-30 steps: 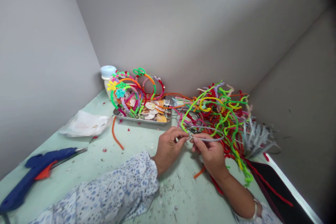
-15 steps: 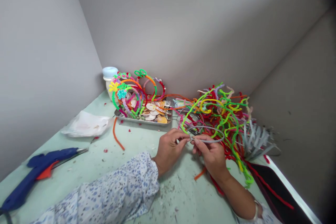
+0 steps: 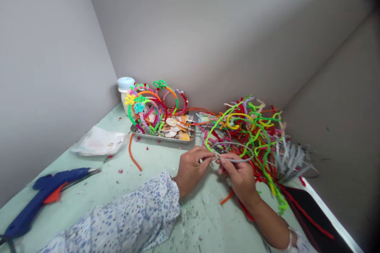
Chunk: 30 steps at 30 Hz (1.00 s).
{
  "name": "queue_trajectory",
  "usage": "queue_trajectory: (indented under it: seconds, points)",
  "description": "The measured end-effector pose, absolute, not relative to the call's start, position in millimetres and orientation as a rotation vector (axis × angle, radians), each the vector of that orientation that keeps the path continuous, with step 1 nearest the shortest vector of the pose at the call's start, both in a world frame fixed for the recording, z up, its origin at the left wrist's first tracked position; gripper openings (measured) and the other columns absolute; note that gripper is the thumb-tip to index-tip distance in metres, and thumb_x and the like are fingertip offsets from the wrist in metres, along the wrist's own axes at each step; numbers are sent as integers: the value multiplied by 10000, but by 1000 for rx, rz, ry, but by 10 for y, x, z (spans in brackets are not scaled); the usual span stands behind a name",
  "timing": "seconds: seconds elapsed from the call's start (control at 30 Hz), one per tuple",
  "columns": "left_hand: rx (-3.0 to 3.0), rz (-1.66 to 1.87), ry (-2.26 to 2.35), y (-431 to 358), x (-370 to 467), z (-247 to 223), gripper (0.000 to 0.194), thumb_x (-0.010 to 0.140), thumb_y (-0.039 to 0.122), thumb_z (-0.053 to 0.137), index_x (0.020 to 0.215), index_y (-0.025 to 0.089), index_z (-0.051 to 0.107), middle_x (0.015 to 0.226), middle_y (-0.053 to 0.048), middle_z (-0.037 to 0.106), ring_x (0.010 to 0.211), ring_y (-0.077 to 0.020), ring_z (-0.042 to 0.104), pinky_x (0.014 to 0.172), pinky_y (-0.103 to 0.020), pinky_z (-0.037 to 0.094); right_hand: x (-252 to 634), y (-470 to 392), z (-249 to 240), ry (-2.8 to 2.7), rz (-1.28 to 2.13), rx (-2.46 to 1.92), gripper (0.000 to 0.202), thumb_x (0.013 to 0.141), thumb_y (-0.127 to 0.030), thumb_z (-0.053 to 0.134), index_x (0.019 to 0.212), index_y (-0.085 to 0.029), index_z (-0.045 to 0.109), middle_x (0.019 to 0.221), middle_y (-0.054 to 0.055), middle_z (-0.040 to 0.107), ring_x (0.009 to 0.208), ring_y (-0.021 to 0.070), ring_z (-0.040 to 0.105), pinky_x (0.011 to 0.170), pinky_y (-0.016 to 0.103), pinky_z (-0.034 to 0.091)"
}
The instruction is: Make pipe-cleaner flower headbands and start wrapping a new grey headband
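Pinching the grey hoop (image 3: 237, 160) between thumb and fingers, the right hand (image 3: 239, 174) meets the left hand (image 3: 193, 169), whose fingertips close on the hoop's near-left end, beside the low end of a lime-green pipe cleaner (image 3: 218, 121) (it arcs up toward the heap). The hoop is held over the middle of the worktop (image 3: 190, 221), its loop reaching right, in front of a tangled heap of pipe cleaners (image 3: 252, 134) in red, green, yellow and pink. Grey strips (image 3: 289, 156) fan out at the heap's right edge. At the far left of the hands, a metal tray (image 3: 166, 137) holds seashells (image 3: 173, 126), with decorated headbands (image 3: 148, 108) standing in and around it; a jar with a pale blue lid (image 3: 126, 84) is behind them. On the left lie a white plastic bag (image 3: 99, 141) and, nearer, a blue glue gun (image 3: 47, 191) with an orange trigger (its metal tip points right). An orange pipe cleaner (image 3: 134, 154) lies just below the tray.
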State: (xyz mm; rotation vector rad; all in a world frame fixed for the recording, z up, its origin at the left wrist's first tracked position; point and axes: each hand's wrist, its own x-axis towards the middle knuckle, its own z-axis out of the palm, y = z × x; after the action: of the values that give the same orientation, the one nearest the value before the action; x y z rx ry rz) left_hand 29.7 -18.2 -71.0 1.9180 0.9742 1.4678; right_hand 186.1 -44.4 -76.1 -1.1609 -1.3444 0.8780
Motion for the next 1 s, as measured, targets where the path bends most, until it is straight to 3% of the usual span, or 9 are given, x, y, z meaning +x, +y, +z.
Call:
queue_trajectory:
  seconds: [0.3,1.0]
  points:
    - [1976,1461,1008,-187,303,-687,118,810,203,604,865,193,709,826,-37,687,774,-122,628,721,-234,507,1872,-430,-798,-1337,879,-1150,227,831,-364,569,900,-162,646,659,27,653,535,141,548,514,257,419]
    - [1991,1354,1008,-184,292,-647,121,845,182,541,838,167,661,819,-45,638,785,-134,588,717,-251,467,1851,-440,-744,-1361,872,-1203,221,826,-367,573,880,-167,649,547,2,606,497,136,512,490,245,405]
